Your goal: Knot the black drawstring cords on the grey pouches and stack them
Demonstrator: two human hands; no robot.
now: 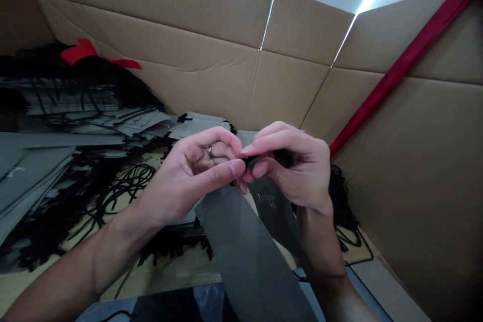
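Note:
Both my hands meet at the middle of the head view, pinching a small black piece, seemingly cord [250, 162], between their fingertips. My left hand [188, 176], with a ring on one finger, has thumb and forefinger closed on its left end. From the other side my right hand [302, 163] grips it with bent fingers. A grey bag-like piece [241, 246] hangs below the fingers, curving toward my lap. Pale lettering shows on its darker panel [269, 201], partly behind my right wrist. How the cord joins the grey piece is hidden by my fingers.
Stacks of flat grey pieces with black cords [139, 123] fill the left side. Loose black cords [128, 181] lie on the table [188, 269]. A red piece [79, 53] tops the far pile. Cardboard walls [181, 40] enclose the back and right, crossed by a red strip [403, 65].

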